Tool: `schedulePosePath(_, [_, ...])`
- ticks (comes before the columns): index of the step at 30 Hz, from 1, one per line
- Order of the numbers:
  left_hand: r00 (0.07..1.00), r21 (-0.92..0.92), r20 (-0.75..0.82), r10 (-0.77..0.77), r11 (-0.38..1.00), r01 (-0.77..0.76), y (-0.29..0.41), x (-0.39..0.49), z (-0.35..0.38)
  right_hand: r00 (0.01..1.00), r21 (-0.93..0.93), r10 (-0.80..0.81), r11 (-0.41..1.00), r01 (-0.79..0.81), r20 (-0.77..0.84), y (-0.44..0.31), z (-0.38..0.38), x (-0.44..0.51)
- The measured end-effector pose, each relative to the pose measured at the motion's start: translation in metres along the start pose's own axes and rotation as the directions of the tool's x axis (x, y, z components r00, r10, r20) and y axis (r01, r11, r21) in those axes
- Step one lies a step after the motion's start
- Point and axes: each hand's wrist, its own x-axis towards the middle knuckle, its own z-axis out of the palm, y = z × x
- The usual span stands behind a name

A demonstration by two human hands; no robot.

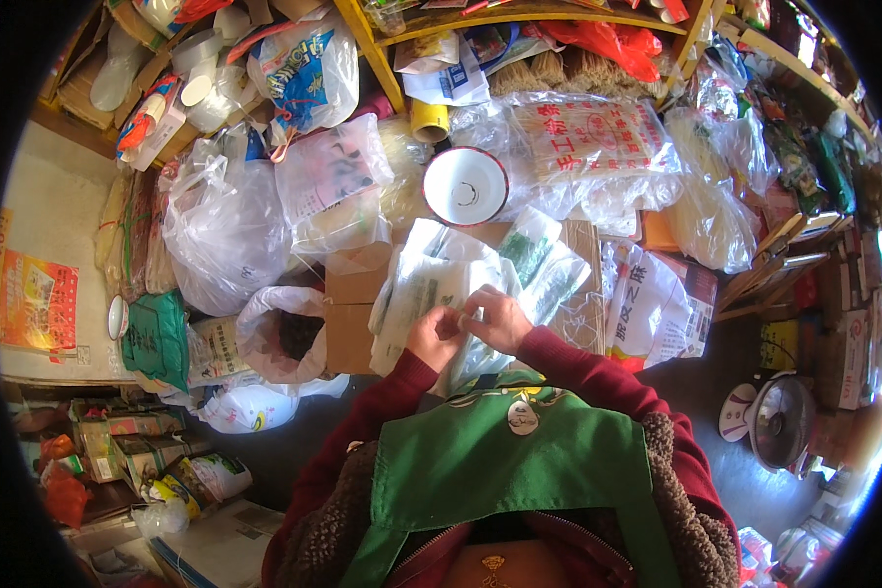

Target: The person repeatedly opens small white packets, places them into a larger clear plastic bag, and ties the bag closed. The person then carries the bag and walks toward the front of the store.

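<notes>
My left hand (434, 339) and my right hand (501, 320) meet over a stack of flat, pale plastic bags (411, 298). The fingertips of both hands pinch a small whitish piece, seemingly the edge of a thin bag; the fingers partly hide it. Under and around my wrists the clear film lies crumpled. To the right of the stack are folded bags with green print (531, 246). The stack rests on cardboard boxes (349, 331). Just beyond it stands a white enamel bowl (466, 184) with a dark red rim and a dark mark inside.
A knotted white plastic bag (224, 228) and an open sack with dark contents (298, 331) stand at left. Noodle packs (588, 140) in clear film lie beyond the bowl. A white printed sack (647, 309) lies right, with an electric heater (779, 422) on the floor.
</notes>
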Motion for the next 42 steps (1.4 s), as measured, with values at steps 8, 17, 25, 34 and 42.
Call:
schedulePosePath(8, [0.985,0.248,-0.139,0.104,0.966,-0.067,0.010,-0.009,0.014,0.998,0.047,0.015,0.999,-0.018,0.068,0.006,0.004,0.000])
schedulePosePath(17, [0.979,0.117,-0.160,0.124,0.988,-0.106,0.002,-0.009,0.008,0.992,0.028,-0.120,0.992,0.121,-0.035,0.015,0.012,-0.006])
schedulePosePath(25, [0.995,-0.141,0.060,-0.075,0.986,0.083,0.002,-0.005,-0.004,0.960,0.045,-0.272,0.960,0.275,-0.058,0.024,0.016,-0.010])
schedulePosePath(34, [0.996,-0.108,0.075,-0.038,0.993,0.046,-0.004,0.002,-0.005,0.998,0.360,-0.050,0.931,0.061,-0.039,0.017,0.015,-0.015])
schedulePosePath(42, [0.999,0.059,-0.001,-0.050,0.997,0.050,-0.019,0.002,0.000,0.998,0.490,-0.028,0.870,0.051,-0.055,0.023,0.022,-0.019])
